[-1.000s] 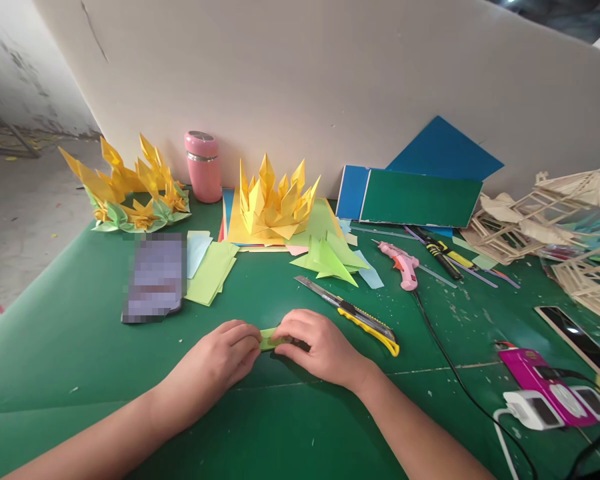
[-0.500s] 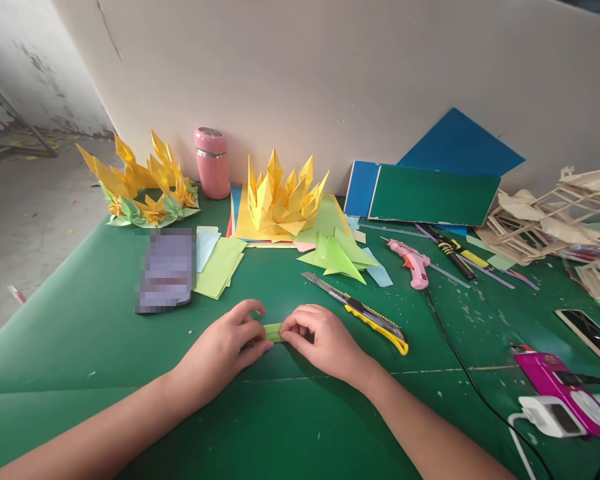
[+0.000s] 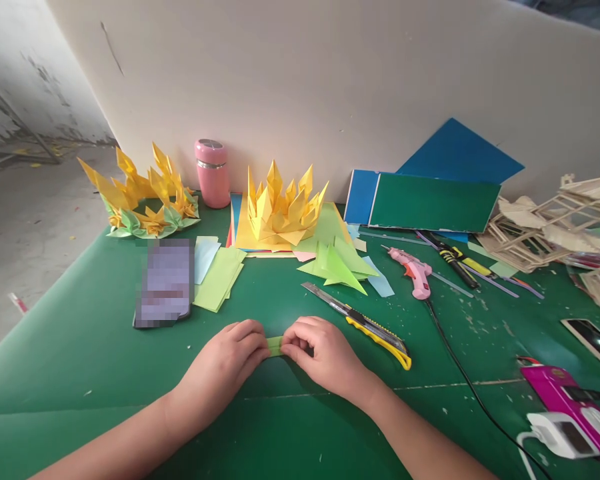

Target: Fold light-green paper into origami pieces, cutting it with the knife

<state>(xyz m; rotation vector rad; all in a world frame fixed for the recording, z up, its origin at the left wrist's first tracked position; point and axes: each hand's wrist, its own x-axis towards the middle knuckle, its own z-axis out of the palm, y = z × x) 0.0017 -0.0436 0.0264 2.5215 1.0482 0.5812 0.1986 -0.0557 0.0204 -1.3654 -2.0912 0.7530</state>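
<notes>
A small folded strip of green paper (image 3: 275, 346) lies on the green table between my hands. My left hand (image 3: 237, 351) pinches its left end, fingers pressed together. At its right end, my right hand (image 3: 316, 350) grips the paper between thumb and fingers. A yellow utility knife (image 3: 363, 323) with its blade out rests to the right of my hands. Light green paper pieces (image 3: 220, 279) are stacked behind my left hand, and folded green paper (image 3: 337, 267) sits behind my right hand.
Yellow paper crowns (image 3: 283, 210) stand at the back, near a pink bottle (image 3: 213, 175). A phone (image 3: 165, 283) lies at left. On the right are a pink glue gun (image 3: 413, 272) with a black cord, a magenta power strip (image 3: 565, 400) and wooden stick frames (image 3: 525, 233).
The fingers of my left hand have closed down on the strip's left end; its raised index finger has come down. The whole scene sits slightly lower in view.
</notes>
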